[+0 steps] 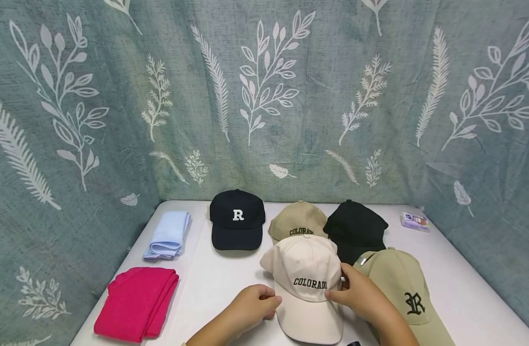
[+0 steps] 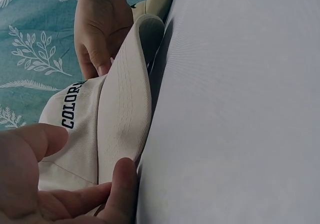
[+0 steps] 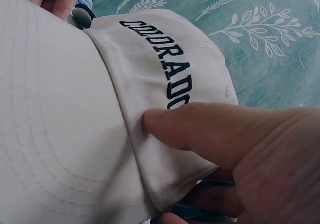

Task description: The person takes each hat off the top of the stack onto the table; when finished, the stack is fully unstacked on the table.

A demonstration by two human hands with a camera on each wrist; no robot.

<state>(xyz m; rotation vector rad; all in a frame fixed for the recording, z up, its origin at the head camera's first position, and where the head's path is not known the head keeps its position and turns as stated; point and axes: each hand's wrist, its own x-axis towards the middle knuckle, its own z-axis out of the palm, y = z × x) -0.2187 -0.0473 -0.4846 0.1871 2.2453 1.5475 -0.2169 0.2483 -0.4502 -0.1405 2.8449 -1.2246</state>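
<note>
A cream baseball cap (image 1: 305,266) with dark COLORADO lettering sits at the front middle of the table, its brim toward me. My right hand (image 1: 365,295) pinches its right side; in the right wrist view the thumb (image 3: 172,129) presses the front panel by the last letters, the other fingers partly hidden beneath the edge. My left hand (image 1: 253,307) is beside the left edge of the brim. In the left wrist view its thumb (image 2: 47,141) stands off the crown and its fingers (image 2: 122,184) lie close against the brim's edge, loosely bent.
Behind the cream cap sit a tan COLORADO cap (image 1: 296,218) and a black cap (image 1: 355,226). A khaki cap (image 1: 398,278) lies right, a navy R cap (image 1: 237,223) back left. Folded blue cloth (image 1: 168,233) and pink cloth (image 1: 134,302) lie left; a small purple pack (image 1: 414,221) back right.
</note>
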